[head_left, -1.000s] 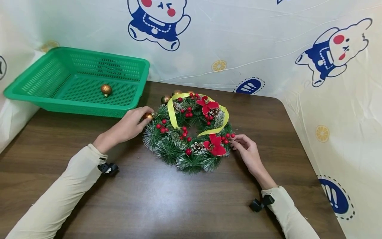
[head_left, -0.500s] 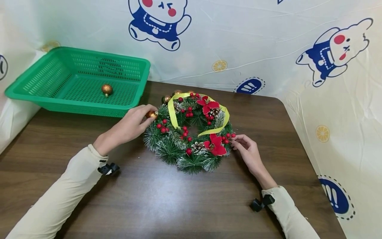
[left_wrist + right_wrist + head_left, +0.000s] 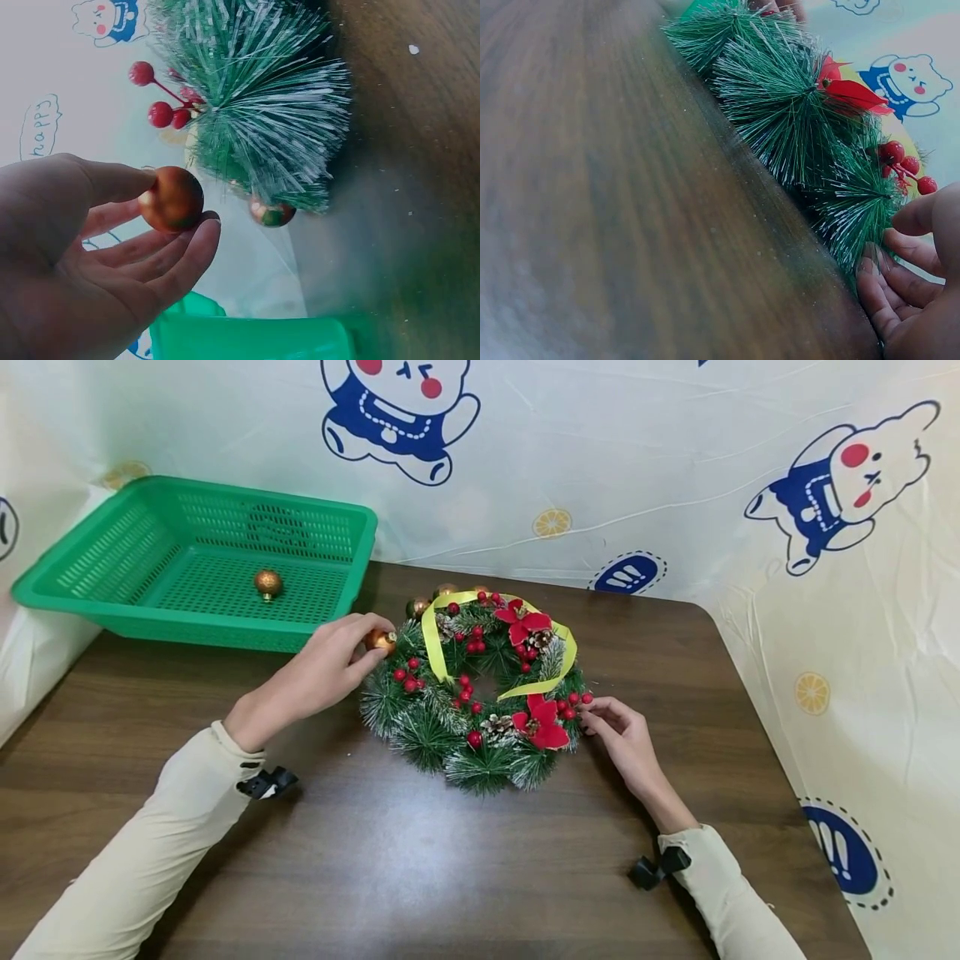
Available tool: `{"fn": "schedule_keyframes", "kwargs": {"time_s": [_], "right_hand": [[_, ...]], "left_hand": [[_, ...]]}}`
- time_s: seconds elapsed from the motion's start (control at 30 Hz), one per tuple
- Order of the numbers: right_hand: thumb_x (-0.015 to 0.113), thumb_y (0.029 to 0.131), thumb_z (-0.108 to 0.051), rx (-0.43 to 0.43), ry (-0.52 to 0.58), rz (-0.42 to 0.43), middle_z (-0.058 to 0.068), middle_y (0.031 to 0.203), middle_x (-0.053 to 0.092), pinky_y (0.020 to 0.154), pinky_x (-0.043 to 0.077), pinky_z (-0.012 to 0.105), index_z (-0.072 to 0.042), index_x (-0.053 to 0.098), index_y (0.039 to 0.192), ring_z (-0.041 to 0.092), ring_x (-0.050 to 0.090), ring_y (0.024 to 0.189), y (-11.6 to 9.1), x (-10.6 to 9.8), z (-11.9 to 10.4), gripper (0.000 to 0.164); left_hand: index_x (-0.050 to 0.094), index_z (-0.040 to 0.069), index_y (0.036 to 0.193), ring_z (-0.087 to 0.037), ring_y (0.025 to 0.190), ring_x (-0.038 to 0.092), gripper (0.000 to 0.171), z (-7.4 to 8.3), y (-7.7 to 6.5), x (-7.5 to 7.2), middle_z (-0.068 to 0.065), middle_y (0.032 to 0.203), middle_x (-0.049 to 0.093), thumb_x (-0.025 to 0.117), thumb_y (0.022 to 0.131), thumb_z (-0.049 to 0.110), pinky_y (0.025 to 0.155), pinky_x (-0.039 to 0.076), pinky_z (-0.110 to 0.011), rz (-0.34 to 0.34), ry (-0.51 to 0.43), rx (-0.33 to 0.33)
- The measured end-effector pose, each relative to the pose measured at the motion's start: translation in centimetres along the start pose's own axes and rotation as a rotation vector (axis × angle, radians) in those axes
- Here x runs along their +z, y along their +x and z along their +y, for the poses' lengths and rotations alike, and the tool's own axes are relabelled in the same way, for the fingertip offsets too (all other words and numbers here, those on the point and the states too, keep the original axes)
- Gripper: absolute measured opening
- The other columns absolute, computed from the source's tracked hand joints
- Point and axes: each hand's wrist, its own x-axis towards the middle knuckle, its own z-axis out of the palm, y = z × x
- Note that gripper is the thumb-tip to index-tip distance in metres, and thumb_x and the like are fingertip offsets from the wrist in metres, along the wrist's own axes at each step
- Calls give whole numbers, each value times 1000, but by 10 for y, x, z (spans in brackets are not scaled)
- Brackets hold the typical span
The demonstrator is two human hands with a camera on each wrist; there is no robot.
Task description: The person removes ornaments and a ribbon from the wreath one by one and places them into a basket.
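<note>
A green pine wreath [image 3: 420,739] with red berries, red poinsettias [image 3: 542,723], pine cones and a yellow ribbon [image 3: 433,647] lies on the table. Beside its left edge my left hand [image 3: 318,664] holds a copper-coloured bauble [image 3: 174,199] between thumb and fingers, seen closest in the left wrist view. My right hand [image 3: 626,747] is at the wreath's right edge; the right wrist view shows its thumb and curled fingers [image 3: 907,285] around the outer pine needles. Several more baubles [image 3: 417,608] sit at the wreath's far left edge, partly hidden behind it.
A green plastic basket [image 3: 187,631] stands at the back left, with one bronze bauble [image 3: 267,583] inside. Behind the brown wooden table [image 3: 420,877] hangs a white sheet [image 3: 600,435] printed with cartoon bears, which also covers the sides.
My left hand has lifted the bauble slightly and shifted it a little to the right, at the wreath's upper left edge. The right hand and the wreath have stayed in place.
</note>
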Motion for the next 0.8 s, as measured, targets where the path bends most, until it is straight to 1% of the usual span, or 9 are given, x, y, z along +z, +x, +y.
{"fn": "schedule_keyframes", "kwargs": {"time_s": [0.2, 0.37, 0.5, 0.63, 0.8], "right_hand": [[65, 97, -10, -22, 53, 8, 13, 112, 68, 82, 57, 31, 6, 65, 111, 21, 66, 93, 0, -1, 0, 22], [67, 95, -5, -36, 52, 30, 13, 109, 69, 81, 58, 30, 6, 67, 109, 20, 67, 90, 1, -1, -1, 18], [68, 93, -3, -52, 68, 43, 16, 105, 69, 79, 58, 32, 7, 66, 107, 21, 68, 87, 1, -1, -1, 17], [69, 91, 1, -79, 91, 40, 20, 99, 69, 78, 59, 33, 11, 65, 105, 22, 69, 84, 0, -2, 0, 17], [72, 89, 0, -77, 89, 63, 16, 96, 72, 75, 59, 31, 11, 68, 102, 22, 70, 80, -1, -4, -1, 18]], "left_hand": [[64, 3, 117, -15, 81, 56, 20, 5, 1, -7, -6, 100, 63, 64, 97, 8, 68, 51, -30, 8, 1, 0], [64, 4, 117, -17, 85, 58, 20, 7, -1, -12, -7, 101, 64, 64, 97, 8, 69, 53, -31, 30, 8, -6], [63, 5, 118, -17, 87, 58, 20, 8, -2, -16, -7, 103, 63, 63, 98, 9, 70, 53, -33, 41, 14, -10], [62, 4, 119, -19, 90, 58, 22, 10, -2, -23, -8, 104, 63, 63, 98, 9, 72, 54, -37, 45, 24, -21], [62, 3, 122, -25, 92, 59, 25, 10, -2, -35, -12, 107, 64, 64, 98, 11, 76, 55, -45, 67, 30, -60]]}}
